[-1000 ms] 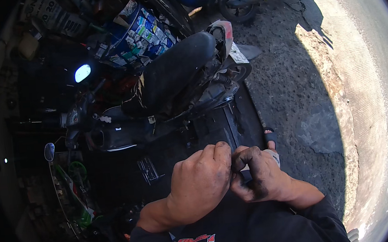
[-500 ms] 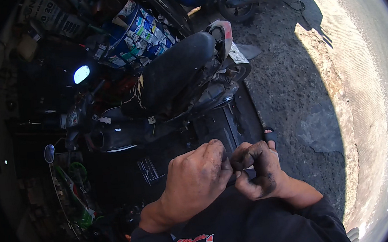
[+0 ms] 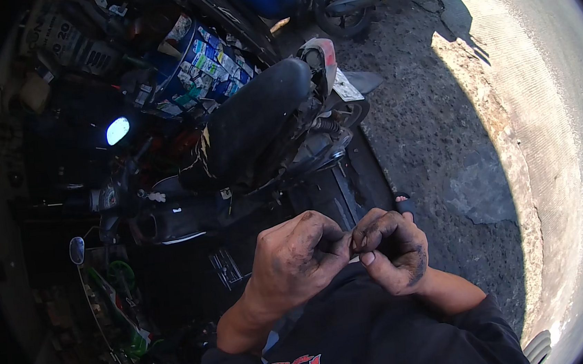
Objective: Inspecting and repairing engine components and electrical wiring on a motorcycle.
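My left hand [image 3: 299,257] and my right hand [image 3: 393,253] meet in front of my chest, fingertip to fingertip. Dark grime covers the fingers of both. Each hand is closed, with thumb and fingers pinched together. What lies between the fingertips is too small and dark to make out. Beyond them stands a dark scooter [image 3: 239,141] with a long black seat and torn edges, turned with its handlebar to the left and its rear wheel to the right. Neither hand touches it.
Several slim metal tools [image 3: 227,268] lie on the dark floor left of my hands. A blue drum [image 3: 187,63] covered in labels stands behind the scooter. Another motorcycle [image 3: 352,3] is parked at the far right. A green and white vehicle [image 3: 126,307] sits at lower left.
My hands have drawn closer together, and the left has turned slightly, its fingers now pinching against the right fingertips. The scene behind has shifted a little to the left.
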Demonstrator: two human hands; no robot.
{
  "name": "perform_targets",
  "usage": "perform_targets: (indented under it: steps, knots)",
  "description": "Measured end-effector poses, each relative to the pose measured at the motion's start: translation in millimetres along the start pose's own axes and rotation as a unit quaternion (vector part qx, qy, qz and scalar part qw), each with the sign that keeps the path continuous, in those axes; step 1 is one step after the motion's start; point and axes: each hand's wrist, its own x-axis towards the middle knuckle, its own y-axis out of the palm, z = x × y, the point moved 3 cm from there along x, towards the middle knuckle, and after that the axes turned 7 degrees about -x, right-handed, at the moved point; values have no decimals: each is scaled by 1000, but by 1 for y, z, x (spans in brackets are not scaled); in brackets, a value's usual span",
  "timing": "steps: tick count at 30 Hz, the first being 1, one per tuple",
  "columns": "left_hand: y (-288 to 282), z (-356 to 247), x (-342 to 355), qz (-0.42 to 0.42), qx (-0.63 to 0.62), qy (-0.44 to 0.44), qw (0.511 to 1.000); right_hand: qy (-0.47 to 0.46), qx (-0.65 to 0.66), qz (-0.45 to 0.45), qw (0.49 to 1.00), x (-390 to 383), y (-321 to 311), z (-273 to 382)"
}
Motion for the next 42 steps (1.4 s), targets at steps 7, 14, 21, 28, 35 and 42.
perform_targets:
  steps: [7, 14, 21, 28, 35, 42]
  knots:
    - [-4, 16, 11, -60, -68, 26, 996, 9, -469, -251, 847, 29, -60, -9]
    - [5, 40, 18, -132, -57, 15, 989, 36, -414, -179, 892, 32, -72, -21]
    - [13, 44, 20, -203, -38, -37, 978, 247, -343, -190, 886, 33, -132, -59]
    - [40, 53, 47, -251, -57, -39, 965, 53, -482, -160, 860, 86, -171, -64]
    - [62, 62, 60, -319, -31, -33, 947, 98, -468, -61, 876, 114, -141, -69]
    - [69, 83, 42, -339, -62, -95, 934, 136, -460, -30, 877, 125, -140, -83]
